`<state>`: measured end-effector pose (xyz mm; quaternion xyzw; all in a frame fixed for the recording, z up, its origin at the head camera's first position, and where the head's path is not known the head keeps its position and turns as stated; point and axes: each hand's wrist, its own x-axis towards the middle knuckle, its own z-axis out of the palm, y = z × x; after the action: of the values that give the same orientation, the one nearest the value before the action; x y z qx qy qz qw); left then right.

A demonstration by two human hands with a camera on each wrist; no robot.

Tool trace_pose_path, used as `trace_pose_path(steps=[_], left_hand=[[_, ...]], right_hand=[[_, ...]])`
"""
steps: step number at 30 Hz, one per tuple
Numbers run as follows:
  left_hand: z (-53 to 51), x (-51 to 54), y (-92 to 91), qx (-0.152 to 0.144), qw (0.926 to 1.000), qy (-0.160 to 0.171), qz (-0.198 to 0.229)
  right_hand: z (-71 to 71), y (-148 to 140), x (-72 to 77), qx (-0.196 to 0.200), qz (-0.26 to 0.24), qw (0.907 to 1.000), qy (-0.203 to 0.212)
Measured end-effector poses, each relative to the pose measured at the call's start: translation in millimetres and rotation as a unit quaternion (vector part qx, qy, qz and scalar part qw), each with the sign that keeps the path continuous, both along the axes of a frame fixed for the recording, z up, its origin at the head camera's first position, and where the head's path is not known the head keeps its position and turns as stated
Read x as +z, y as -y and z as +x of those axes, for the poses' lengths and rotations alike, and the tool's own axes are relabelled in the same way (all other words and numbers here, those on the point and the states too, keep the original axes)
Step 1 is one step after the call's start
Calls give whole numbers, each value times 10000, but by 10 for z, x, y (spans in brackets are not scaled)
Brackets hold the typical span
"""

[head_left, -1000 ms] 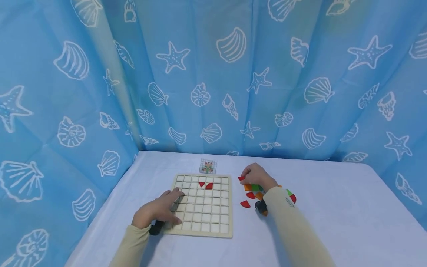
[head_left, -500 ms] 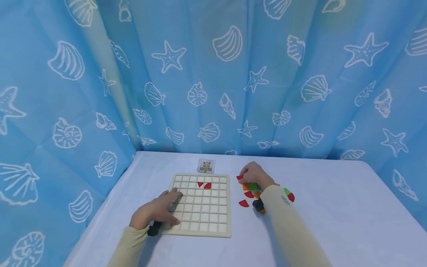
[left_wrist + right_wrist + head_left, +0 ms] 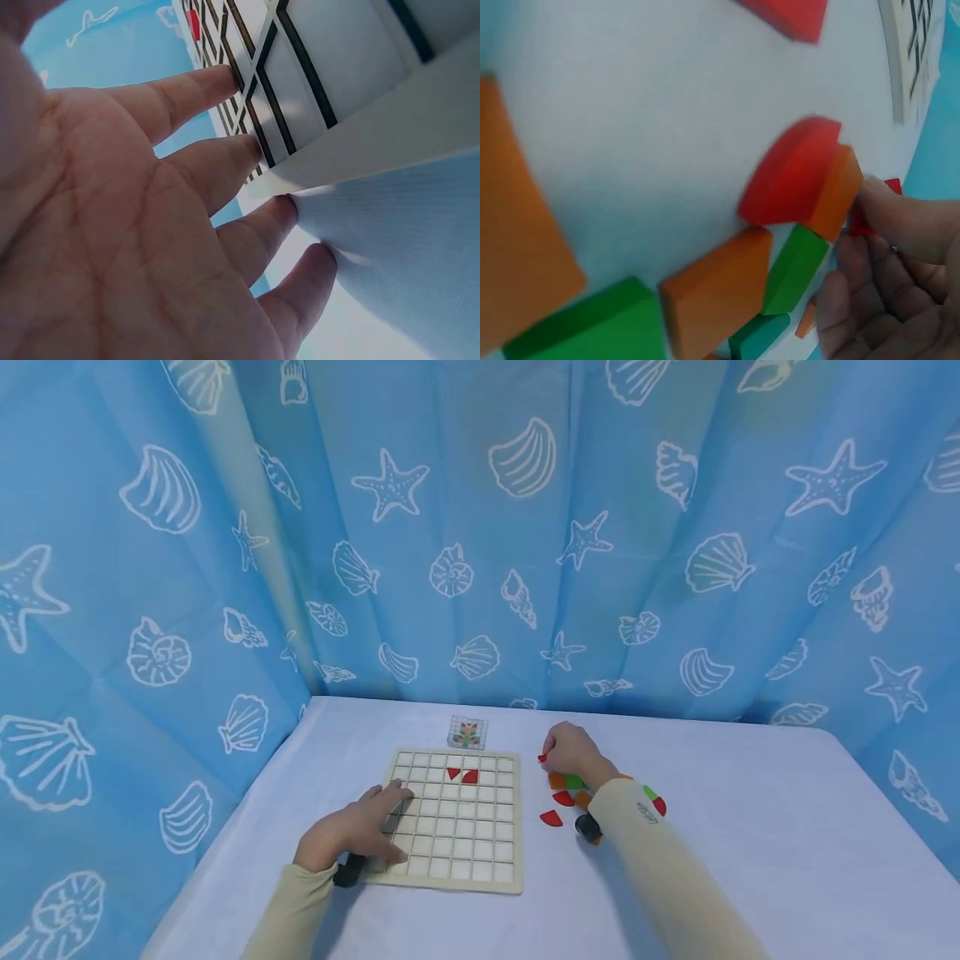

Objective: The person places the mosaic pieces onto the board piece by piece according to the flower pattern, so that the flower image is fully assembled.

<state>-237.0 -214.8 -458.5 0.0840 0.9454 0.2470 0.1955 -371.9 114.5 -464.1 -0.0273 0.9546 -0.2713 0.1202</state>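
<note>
Red pc (image 3: 542, 759) in R hand (image 3: 576, 753); L hand (image 3: 356, 833) on brd (image 3: 465, 829).

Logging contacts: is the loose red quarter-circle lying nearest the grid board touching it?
Apart. The head view shows white tablecloth between the red quarter-circle and the right rim of the grid board.

Light is soft; right-wrist pieces (image 3: 716, 289) seem slightly blurred.

Blue seashell-patterned curtain (image 3: 465, 610) behind white-clothed table (image 3: 780, 827)
</note>
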Motion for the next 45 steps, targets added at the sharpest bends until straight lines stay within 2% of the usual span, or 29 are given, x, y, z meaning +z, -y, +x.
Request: trace_pose_path(steps=[7, 13, 20, 27, 31, 37, 40, 43, 45], left_hand=[[-19, 43, 9, -62, 9999, 10, -145], [-1, 36, 19, -86, 9999, 50, -131], [13, 16, 18, -55, 9999, -6, -107], [7, 8, 34, -81, 9999, 0, -128], [-7, 12, 33, -86, 9999, 41, -138], [-16, -2, 31, -47, 9999, 95, -136], [-31, -10, 36, -38, 9999, 72, -129], [-41, -19, 42, -15, 9999, 74, -114], [-40, -19, 44, 2, 9999, 77, -124]], right_hand=[[46, 71, 50, -208, -537, 9967, -575], [48, 86, 56, -325, -1046, 9909, -778], [53, 168, 50, -491, -1390, 9872, -615], [48, 269, 52, -799, -1934, 9772, -368], [46, 317, 19, -731, -1949, 9775, -349], [80, 403, -15, -374, -2045, 9773, -401], [92, 452, -6, -309, -2279, 9721, -457], [91, 478, -28, -291, -2674, 9624, -387], [88, 485, -41, -285, -2764, 9600, -338]])
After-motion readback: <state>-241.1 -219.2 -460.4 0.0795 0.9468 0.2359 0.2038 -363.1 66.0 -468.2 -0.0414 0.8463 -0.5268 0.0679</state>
